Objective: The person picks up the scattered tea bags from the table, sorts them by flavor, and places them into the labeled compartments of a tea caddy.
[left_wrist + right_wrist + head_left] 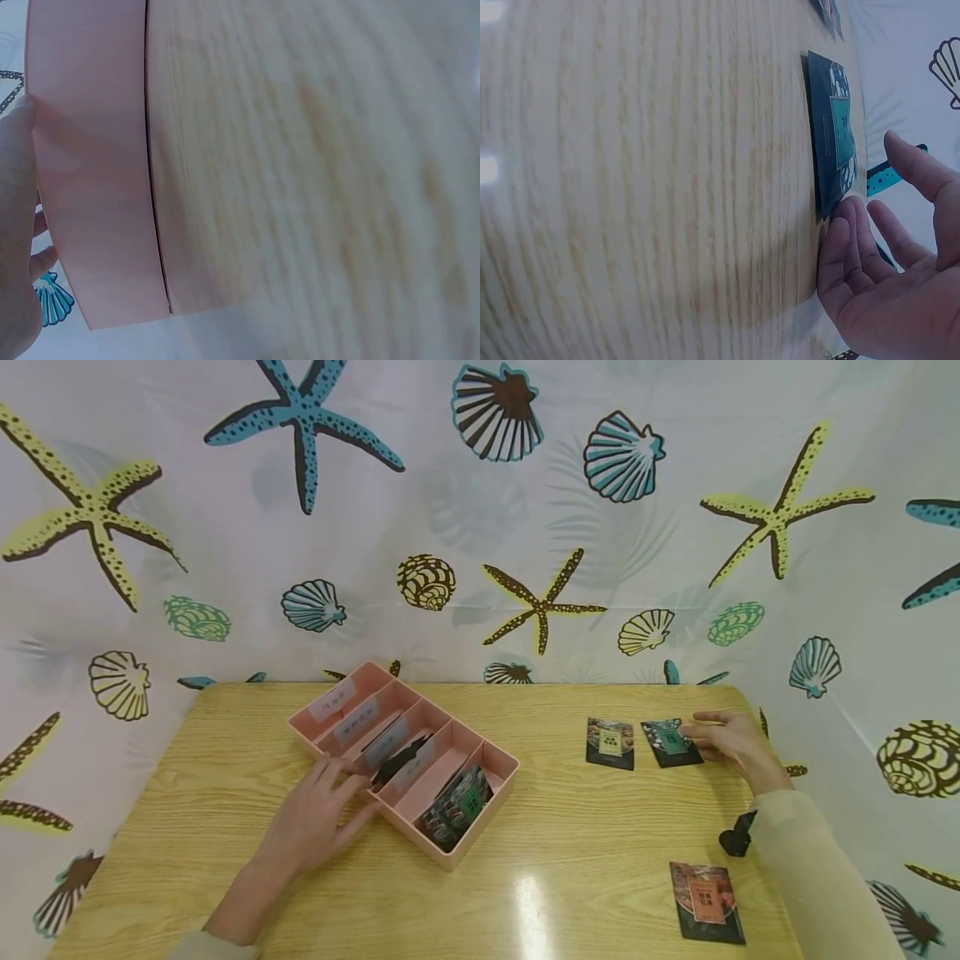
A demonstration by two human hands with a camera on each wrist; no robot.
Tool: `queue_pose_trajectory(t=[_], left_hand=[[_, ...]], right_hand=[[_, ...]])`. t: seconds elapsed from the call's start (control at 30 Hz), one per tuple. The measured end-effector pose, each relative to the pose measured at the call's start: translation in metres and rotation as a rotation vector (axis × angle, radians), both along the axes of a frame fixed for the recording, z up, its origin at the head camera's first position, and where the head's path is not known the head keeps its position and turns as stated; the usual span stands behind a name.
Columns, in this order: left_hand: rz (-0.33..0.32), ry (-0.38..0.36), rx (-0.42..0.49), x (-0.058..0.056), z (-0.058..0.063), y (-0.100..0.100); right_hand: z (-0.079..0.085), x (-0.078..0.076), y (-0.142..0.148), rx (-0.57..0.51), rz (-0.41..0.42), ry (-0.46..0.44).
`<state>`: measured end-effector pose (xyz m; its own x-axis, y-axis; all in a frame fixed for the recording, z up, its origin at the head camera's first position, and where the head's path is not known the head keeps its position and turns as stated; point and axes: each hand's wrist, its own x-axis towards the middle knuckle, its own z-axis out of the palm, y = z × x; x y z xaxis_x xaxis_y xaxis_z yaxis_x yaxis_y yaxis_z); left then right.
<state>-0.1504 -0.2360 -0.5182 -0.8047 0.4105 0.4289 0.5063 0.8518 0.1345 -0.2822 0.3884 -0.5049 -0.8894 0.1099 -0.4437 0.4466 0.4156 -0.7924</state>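
Observation:
My left hand rests at the near side of a pink divided box, fingers relaxed on its rim and thumb near the outer wall. In the left wrist view, the thumb and fingertips are beside the box's pink side. Over at the far right, my right hand has its fingers at the edge of a dark packet with a green label. From the right wrist view, the thumb stands away from this packet, and the fingertips meet its near end.
Packets with green labels stand in the box's right-end compartment; dark packets fill a middle one. A yellow-labelled packet lies left of the green one. Nearer lies a red-labelled packet. A patterned curtain hangs behind the wooden table.

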Motion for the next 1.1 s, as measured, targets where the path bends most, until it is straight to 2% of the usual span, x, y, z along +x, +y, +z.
queue_pose_trajectory(t=[0.23, 0.5, 1.1], left_hand=[[0.002, 0.013, 0.004, 0.002, -0.001, 0.000], [-0.006, 0.025, 0.002, 0.004, -0.002, 0.000], [-0.003, 0.035, 0.008, 0.011, -0.001, 0.004]], right_hand=[[-0.005, -0.004, -0.008, 0.023, -0.006, 0.004], [-0.012, -0.006, -0.007, 0.085, 0.049, -0.009], [-0.007, -0.006, -0.010, 0.196, 0.058, 0.002]])
